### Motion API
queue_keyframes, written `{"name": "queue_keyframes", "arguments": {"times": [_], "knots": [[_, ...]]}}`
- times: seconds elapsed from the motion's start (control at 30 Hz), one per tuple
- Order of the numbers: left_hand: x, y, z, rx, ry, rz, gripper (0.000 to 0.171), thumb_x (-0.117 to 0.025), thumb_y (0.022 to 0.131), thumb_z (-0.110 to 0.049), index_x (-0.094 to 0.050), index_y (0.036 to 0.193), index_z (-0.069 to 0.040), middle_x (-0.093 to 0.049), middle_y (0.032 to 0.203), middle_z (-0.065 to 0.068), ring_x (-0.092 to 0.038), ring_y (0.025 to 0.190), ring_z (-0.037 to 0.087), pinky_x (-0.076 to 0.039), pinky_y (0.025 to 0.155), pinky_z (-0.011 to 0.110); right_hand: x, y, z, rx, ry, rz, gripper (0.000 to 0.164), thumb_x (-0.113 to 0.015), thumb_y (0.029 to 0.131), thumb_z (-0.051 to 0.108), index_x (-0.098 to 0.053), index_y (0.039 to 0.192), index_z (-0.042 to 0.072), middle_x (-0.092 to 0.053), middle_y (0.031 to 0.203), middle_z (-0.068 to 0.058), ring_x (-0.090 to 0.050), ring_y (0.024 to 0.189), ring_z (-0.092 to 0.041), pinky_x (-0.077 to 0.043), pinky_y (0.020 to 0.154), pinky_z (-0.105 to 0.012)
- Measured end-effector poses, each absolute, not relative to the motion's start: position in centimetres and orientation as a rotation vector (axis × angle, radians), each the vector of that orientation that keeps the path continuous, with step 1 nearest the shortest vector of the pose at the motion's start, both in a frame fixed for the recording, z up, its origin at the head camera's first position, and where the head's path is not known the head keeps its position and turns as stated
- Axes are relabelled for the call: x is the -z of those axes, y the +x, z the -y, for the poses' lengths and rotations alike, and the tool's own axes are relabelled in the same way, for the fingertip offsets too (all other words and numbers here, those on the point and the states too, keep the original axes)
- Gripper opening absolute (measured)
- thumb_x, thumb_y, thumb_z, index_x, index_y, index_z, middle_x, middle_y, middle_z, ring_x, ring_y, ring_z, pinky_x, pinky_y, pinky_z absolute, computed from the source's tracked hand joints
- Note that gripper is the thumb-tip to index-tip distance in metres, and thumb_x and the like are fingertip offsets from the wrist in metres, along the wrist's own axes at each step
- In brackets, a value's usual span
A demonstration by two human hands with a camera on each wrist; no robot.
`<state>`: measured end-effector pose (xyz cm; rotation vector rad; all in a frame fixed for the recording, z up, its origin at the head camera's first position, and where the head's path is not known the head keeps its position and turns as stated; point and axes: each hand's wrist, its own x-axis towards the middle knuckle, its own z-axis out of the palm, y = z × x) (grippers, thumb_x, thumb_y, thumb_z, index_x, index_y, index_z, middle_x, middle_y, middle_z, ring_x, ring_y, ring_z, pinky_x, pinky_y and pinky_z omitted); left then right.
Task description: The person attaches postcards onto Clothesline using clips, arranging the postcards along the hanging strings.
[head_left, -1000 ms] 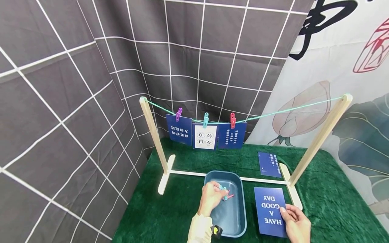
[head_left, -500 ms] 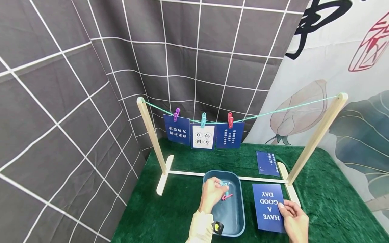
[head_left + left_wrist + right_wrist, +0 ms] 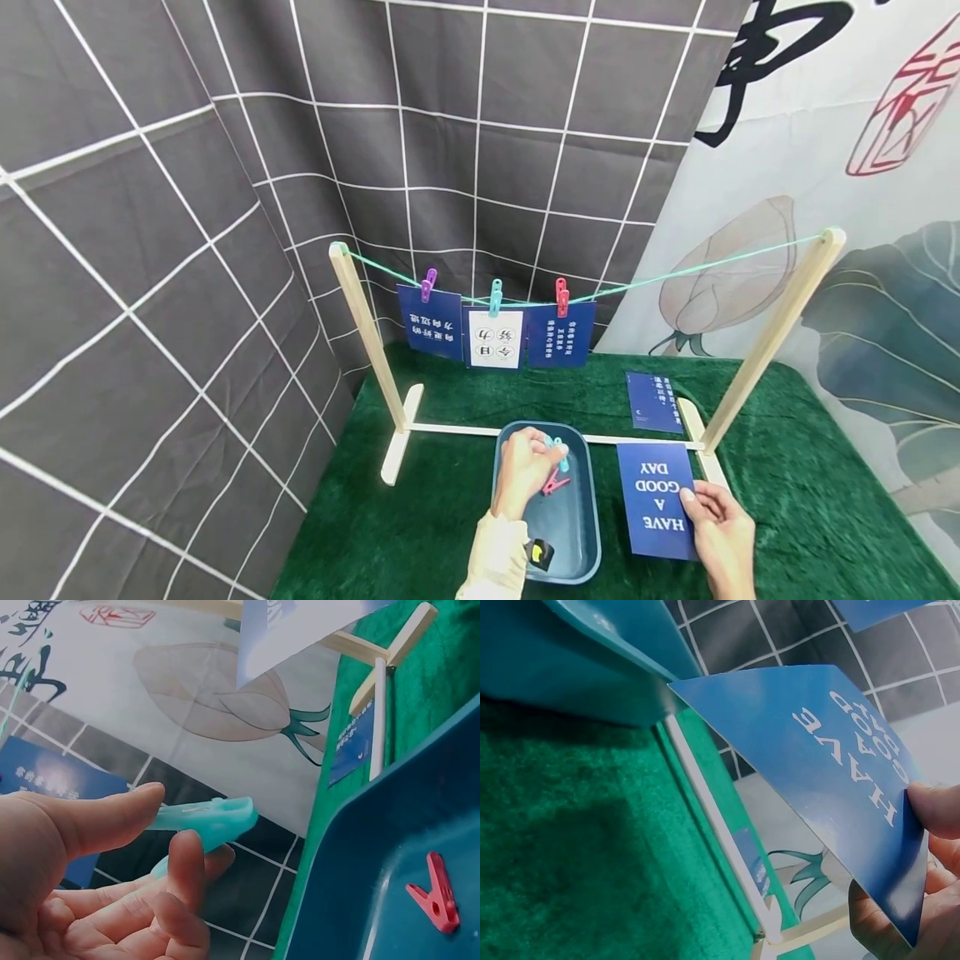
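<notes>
My left hand [image 3: 522, 473] pinches a teal clothespin [image 3: 214, 821] between thumb and fingers, over the blue plastic bin [image 3: 592, 517]. A pink clothespin [image 3: 437, 896] lies in the bin below it. To the right of the bin, my right hand [image 3: 720, 529] grips the right edge of a blue card [image 3: 654, 500], with the thumb on its printed face. White letters on the card read HAVE A GOOD DAY, upside down in the head view. Seen from the right wrist, the card [image 3: 817, 765] is tilted and raised off the green cloth.
Behind the bin stands a wooden frame [image 3: 768, 342] with a green string [image 3: 697, 268]. Purple, teal and red clothespins [image 3: 562, 297] hold three cards on the string [image 3: 495, 340]. Another blue card [image 3: 654, 402] lies on the green cloth [image 3: 420, 508] near the frame's right foot.
My left hand has lifted slightly with the teal clothespin, away from the pink one, which stays in the bin. The right hand has raised the card a little. The view has shifted slightly.
</notes>
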<state>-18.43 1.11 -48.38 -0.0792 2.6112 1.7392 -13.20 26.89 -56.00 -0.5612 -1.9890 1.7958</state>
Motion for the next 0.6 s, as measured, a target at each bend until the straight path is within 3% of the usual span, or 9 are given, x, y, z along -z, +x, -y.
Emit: {"name": "queue_keyframes", "arguments": {"times": [0.2, 0.43, 0.6], "knots": [[47.7, -19.0, -1.6, -1.754, -0.078, -2.588, 0.028, -0.073, 0.076, -0.028, -0.064, 0.092, -0.007, -0.066, 0.073, -0.003, -0.058, 0.064, 0.007, -0.046, 0.063, 0.028, 54.2, -13.7, -26.3, -1.743, -0.601, 2.052, 0.023, -0.067, 0.083, 0.015, -0.06, 0.098, -0.001, -0.062, 0.071, 0.008, -0.058, 0.06, -0.001, -0.044, 0.054, -0.015], [46.7, -19.8, -1.9, -1.769, -0.084, -2.6, 0.026, -0.073, 0.075, -0.026, -0.063, 0.089, -0.007, -0.066, 0.072, -0.001, -0.058, 0.061, 0.007, -0.046, 0.059, 0.027, 63.6, -17.5, -30.6, -1.714, -0.578, 1.993, 0.032, -0.073, 0.077, 0.03, -0.065, 0.1, 0.011, -0.065, 0.08, 0.001, -0.061, 0.066, -0.005, -0.046, 0.057, -0.015], [46.2, -20.1, -1.9, -1.74, -0.101, -2.624, 0.027, -0.074, 0.074, -0.029, -0.064, 0.089, -0.008, -0.066, 0.074, -0.001, -0.058, 0.062, 0.008, -0.046, 0.06, 0.028, 65.7, -18.7, -31.5, -1.694, -0.587, 1.954, 0.034, -0.074, 0.075, 0.029, -0.065, 0.101, 0.009, -0.065, 0.084, -0.007, -0.061, 0.068, -0.011, -0.046, 0.058, -0.015]]}}
